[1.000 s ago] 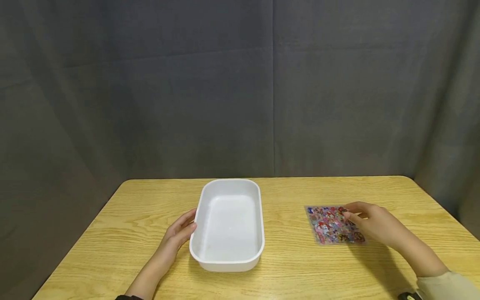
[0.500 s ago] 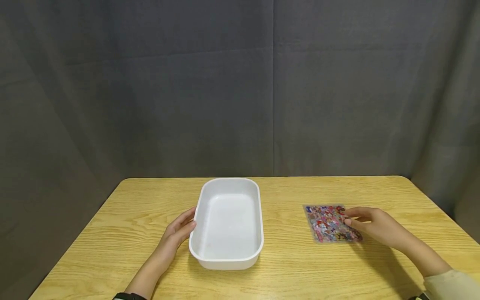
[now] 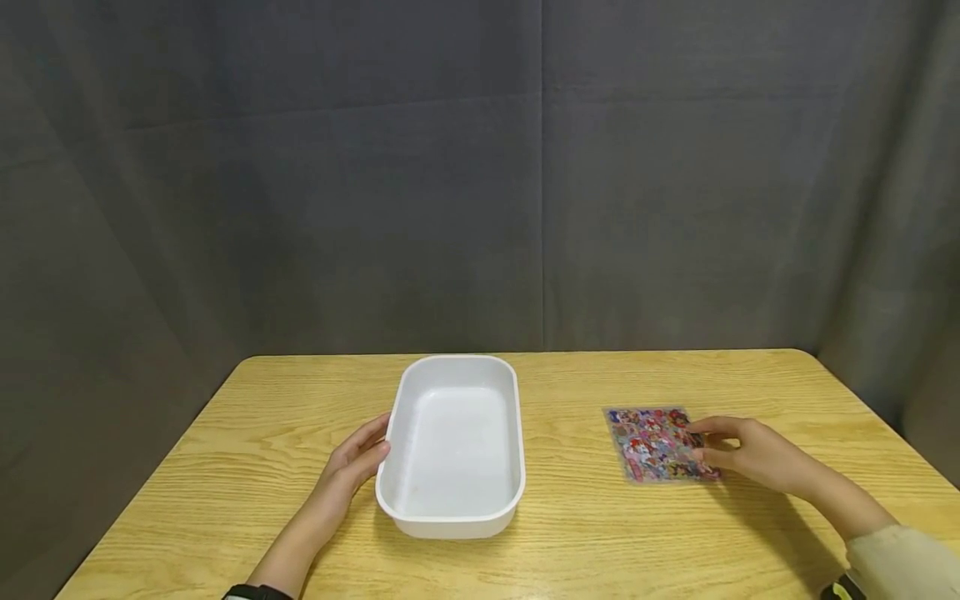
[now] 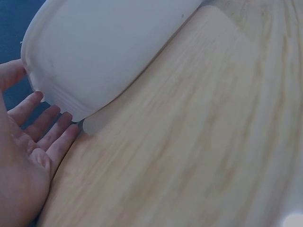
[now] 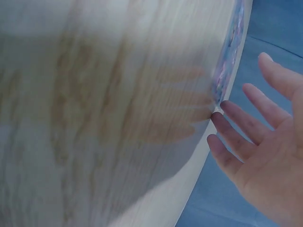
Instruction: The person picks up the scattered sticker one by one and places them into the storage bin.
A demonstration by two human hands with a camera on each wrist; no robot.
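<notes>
Right hand [image 3: 757, 454], thumb-forefinger gap wider than a second earlier, head view, hand at right edge of cartoon-printed sheet [image 3: 651, 446] on wooden table [image 3: 592, 542], left hand [image 3: 349, 462] touching white tub [image 3: 453, 529], left-wrist view, fingers extended at tub, right-wrist view, fingers spread by sheet.

Right hand [image 3: 761, 454] shifted slightly rightward, thumb [image 3: 716, 457] farther from fingers [image 3: 711, 426]

There are two sets of fingers [image 3: 372, 460], one white tub [image 3: 455, 450], one patterned sheet [image 3: 651, 447] and one table [image 3: 592, 542].
</notes>
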